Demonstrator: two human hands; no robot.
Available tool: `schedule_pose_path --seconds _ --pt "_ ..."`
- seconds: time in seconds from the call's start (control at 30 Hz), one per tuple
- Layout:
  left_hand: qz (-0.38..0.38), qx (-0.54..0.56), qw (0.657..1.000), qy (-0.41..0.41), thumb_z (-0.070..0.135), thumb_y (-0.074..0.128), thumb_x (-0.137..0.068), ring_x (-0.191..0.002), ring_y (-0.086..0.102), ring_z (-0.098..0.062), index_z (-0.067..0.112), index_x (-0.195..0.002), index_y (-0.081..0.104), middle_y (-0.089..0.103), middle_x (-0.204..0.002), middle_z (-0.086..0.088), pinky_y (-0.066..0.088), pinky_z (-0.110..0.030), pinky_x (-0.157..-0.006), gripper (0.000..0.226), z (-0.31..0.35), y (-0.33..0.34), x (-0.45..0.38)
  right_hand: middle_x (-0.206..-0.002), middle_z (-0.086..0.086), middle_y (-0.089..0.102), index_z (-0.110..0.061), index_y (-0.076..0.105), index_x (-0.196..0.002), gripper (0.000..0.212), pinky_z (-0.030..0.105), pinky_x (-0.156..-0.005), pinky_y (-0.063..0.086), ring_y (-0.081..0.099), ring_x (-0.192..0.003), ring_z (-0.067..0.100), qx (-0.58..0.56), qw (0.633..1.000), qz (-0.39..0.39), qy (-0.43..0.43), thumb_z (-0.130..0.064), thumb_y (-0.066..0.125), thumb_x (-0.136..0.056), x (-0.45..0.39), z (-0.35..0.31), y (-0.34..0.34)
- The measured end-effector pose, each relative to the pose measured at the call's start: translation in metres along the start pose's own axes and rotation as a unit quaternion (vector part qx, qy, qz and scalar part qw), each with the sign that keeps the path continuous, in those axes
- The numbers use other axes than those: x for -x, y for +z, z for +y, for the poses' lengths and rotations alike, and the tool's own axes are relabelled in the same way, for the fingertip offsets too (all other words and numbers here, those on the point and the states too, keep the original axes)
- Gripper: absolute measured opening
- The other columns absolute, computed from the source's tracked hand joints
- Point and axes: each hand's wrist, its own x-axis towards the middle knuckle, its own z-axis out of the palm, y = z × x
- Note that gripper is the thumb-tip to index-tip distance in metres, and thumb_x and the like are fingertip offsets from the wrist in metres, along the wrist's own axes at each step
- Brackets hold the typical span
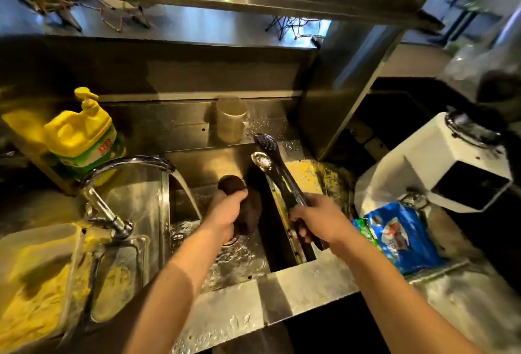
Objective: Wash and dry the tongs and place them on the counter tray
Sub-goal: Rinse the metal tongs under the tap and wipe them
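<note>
Tongs: long dark metal tongs with perforated spoon-shaped tips (275, 169) are being held over the right part of the sink, handle near, tips pointing far and up, probably so that water drains back into the basin.
Right hand: right hand (317, 219) is wrapping tight around the handle end, keeping the two arms nearly together; the tips are sitting slightly apart.
Left hand: left hand (229, 211) is clenching a dark brown scrubbing pad (235, 183) just left of the tongs, apart from them, near the stream, likely wetting it before scrubbing.
Sink: stainless steel sink (282, 291) is catching the running water; its near rim is showing wet patches.
Tap: curved chrome tap (127, 167) is pouring water into the basin left of the pad.
Soap: yellow pump bottle of dish soap (81, 133) is standing on the far left ledge, within reach for washing.
Right counter: blue and white plastic packet (400, 238) is lying near the sink edge; behind it a white boxy machine (439, 162) is standing.
Stage: washing is looking underway; drying is not yet done.
Tray: I cannot tell which surface is the counter tray.
</note>
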Motion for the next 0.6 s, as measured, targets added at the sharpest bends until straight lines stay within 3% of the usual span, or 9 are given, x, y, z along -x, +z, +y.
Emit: schedule_pose_path --seconds 0.1,0.17,0.37,0.47,0.6 --pt "-0.034 -0.039 0.998 0.025 0.014 0.068 -0.089 -0.08 0.067 -0.028 0.013 -0.102 0.067 0.069 -0.088 -0.013 0.051 -0.034 -0.073 0.013 -0.006 0.043 0.009 -0.047 0.004 0.051 -0.009 0.061 -0.081 0.005 0.02 -0.035 0.036 0.044 -0.033 0.014 -0.04 0.998 0.037 -0.009 -0.004 0.061 -0.083 0.021 0.011 -0.033" --pt "-0.067 -0.061 0.996 0.029 0.016 0.069 -0.088 -0.078 0.067 -0.026 0.017 -0.095 0.068 0.07 -0.086 -0.01 0.051 -0.031 -0.069 0.007 -0.012 0.076 0.02 -0.05 0.007 0.051 -0.008 0.06 -0.08 0.006 0.022 -0.036 0.037 0.045 -0.033 0.016 -0.076 0.995 0.061 -0.012 -0.003 0.062 -0.082 0.037 0.025 -0.057" --pt "-0.164 -0.137 0.976 0.038 0.018 0.073 -0.084 -0.076 0.069 -0.025 0.014 -0.081 0.07 0.073 -0.078 -0.007 0.053 -0.034 -0.077 0.005 -0.057 0.185 0.074 -0.046 0.005 0.05 -0.003 0.057 -0.075 0.009 0.021 -0.036 0.038 0.047 -0.034 0.018 -0.104 0.984 0.147 -0.005 -0.003 0.065 -0.078 0.099 0.092 -0.142" --pt "-0.228 -0.156 0.96 0.046 0.012 0.07 -0.086 -0.068 0.068 -0.022 0.011 -0.081 0.069 0.072 -0.068 -0.005 0.052 -0.027 -0.069 0.006 -0.087 0.239 0.11 -0.047 0.006 0.047 0.005 0.053 -0.084 0.03 0.026 -0.04 0.036 0.046 -0.037 0.02 -0.133 0.971 0.198 0.008 -0.015 0.069 -0.069 0.137 0.135 -0.187" --pt "-0.297 -0.19 0.935 0.024 0.009 0.066 -0.089 -0.08 0.067 -0.027 0.01 -0.092 0.069 0.07 -0.086 -0.014 0.053 -0.034 -0.075 0.004 -0.121 0.305 0.151 -0.051 0.007 0.053 -0.02 0.07 -0.105 0.042 0.027 -0.041 0.04 0.051 -0.045 0.023 -0.21 0.949 0.233 0.038 -0.025 0.072 -0.064 0.181 0.185 -0.244"
